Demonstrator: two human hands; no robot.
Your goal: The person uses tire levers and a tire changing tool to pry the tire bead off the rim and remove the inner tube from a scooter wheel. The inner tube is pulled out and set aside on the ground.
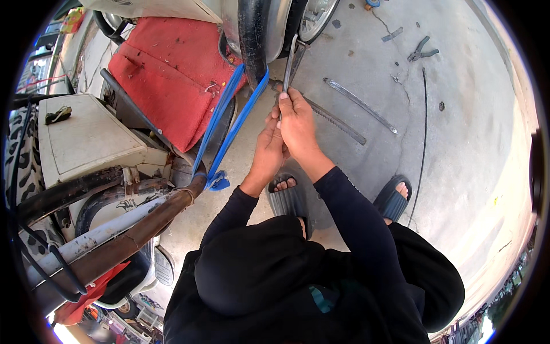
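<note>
My right hand (299, 127) is closed round a slim silver metal lever (290, 66), which points up and away with its tip beside a wheel. Just left of it, my left hand (266, 147) presses against the right palm, its fingers bent around the lever's lower end, which is mostly hidden. Beyond the hands hangs a black tyre-like curved tube (254, 43). A blue strap (240, 123) loops from it to a brown-wrapped pipe (166, 209). Close to my right hand, a dark toothed bar (338, 124) lies on the concrete.
A flat metal bar (361, 106), pliers (423, 50) and a long black cable (423, 132) lie on the floor to the right. On the left are a red padded seat (172, 74) and a cream box-shaped panel (86, 137). My sandalled feet stand below the hands.
</note>
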